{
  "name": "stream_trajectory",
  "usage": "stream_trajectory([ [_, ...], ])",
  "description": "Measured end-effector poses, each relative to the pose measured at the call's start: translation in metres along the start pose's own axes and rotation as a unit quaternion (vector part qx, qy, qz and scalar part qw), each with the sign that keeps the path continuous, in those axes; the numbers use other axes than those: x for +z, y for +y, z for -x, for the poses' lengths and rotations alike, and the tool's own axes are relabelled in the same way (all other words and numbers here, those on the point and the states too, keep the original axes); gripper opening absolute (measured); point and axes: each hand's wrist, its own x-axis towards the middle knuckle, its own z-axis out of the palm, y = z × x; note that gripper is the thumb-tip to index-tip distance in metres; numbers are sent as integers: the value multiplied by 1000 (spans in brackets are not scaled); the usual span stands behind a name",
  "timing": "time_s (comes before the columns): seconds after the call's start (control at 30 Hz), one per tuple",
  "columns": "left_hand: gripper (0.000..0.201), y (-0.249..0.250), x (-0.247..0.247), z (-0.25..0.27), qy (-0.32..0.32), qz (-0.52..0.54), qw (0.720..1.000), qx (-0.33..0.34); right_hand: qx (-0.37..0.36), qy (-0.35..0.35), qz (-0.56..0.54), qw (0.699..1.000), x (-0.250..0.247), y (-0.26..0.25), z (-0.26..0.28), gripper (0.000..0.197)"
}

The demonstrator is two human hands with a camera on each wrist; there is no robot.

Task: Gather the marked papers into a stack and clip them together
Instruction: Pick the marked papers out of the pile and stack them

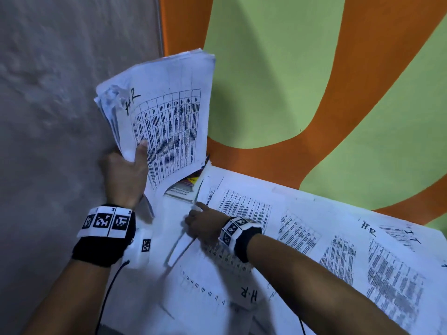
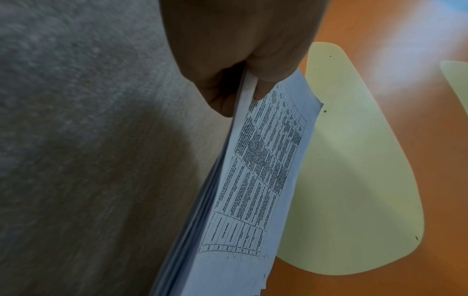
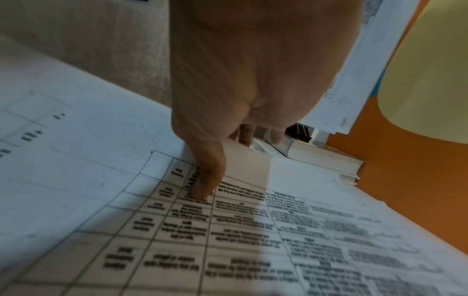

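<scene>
The left hand (image 1: 125,176) grips the gathered stack of papers (image 1: 167,122) upright by its lower corner, thumb across the front; the right hand (image 1: 205,223) lies with fingers extended on a loose sheet (image 1: 244,209) on the desk. Best to pinch that sheet's edge, lift it cleanly and square it against the stack

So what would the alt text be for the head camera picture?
A left hand holds up a stack of printed papers marked "H.R", while the right hand reaches onto more printed sheets spread over a table.
</scene>
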Motion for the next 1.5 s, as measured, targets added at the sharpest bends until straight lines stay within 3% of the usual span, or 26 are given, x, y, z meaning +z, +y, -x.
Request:
stream_trajectory([
  [0.07, 21, -1, -1, 0, -4, -7, 1000, -6, -22, 58, -22, 998, -6, 1, 15, 14],
  [0.2, 30, -4, -2, -1, -7, -14, 1000, -6, -55, 274, -51, 959, -25, 15, 66, 16],
  [0.27, 28, -4, 3, 0, -24, 1, 1000, -7, -11, 347, -86, 934, -42, 27, 103, 24],
  [0.37, 26, -4, 16, 3, -57, 10, 998, -22, 119, 420, -172, 883, -66, 51, 172, 25],
  [0.43, 37, 0, 27, 8, -69, 23, 997, -39, 198, 477, -259, 816, -78, 70, 218, 20],
  [0.53, 31, 16, 43, 14, -87, 52, 994, -44, 343, 561, -365, 659, -78, 95, 279, 8],
  [0.6, 31, 27, 53, 16, -97, 67, 993, -32, 393, 599, -380, 584, -64, 111, 319, 13],
  [0.77, 50, 45, 71, 23, -118, 88, 988, -35, 467, 632, -417, 456, 3, 117, 391, 19],
  [0.83, 47, 45, 79, 27, -141, 85, 985, -47, 498, 608, -460, 415, 41, 108, 407, 18],
  [0.93, 38, 38, 93, 31, -203, 161, 957, -127, 542, 558, -516, 359, 79, 86, 419, 31],
  [1.07, 29, 32, 111, 44, -307, 258, 885, -237, 576, 535, -537, 306, 103, 59, 424, 25],
  [1.2, 30, 37, 116, 57, -388, 300, 827, -276, 593, 526, -526, 309, 108, 44, 435, 35],
  [1.27, 22, 42, 116, 58, -415, 328, 792, -304, 619, 523, -506, 296, 117, 45, 445, 27],
  [1.33, 30, 47, 115, 58, -445, 364, 748, -330, 643, 521, -485, 282, 128, 44, 452, 10],
  [1.4, 33, 58, 117, 61, -460, 384, 728, -333, 653, 504, -490, 281, 136, 44, 453, 9],
  [1.5, 28, 90, 125, 73, -482, 374, 728, -312, 667, 465, -497, 303, 141, 43, 441, 11],
])
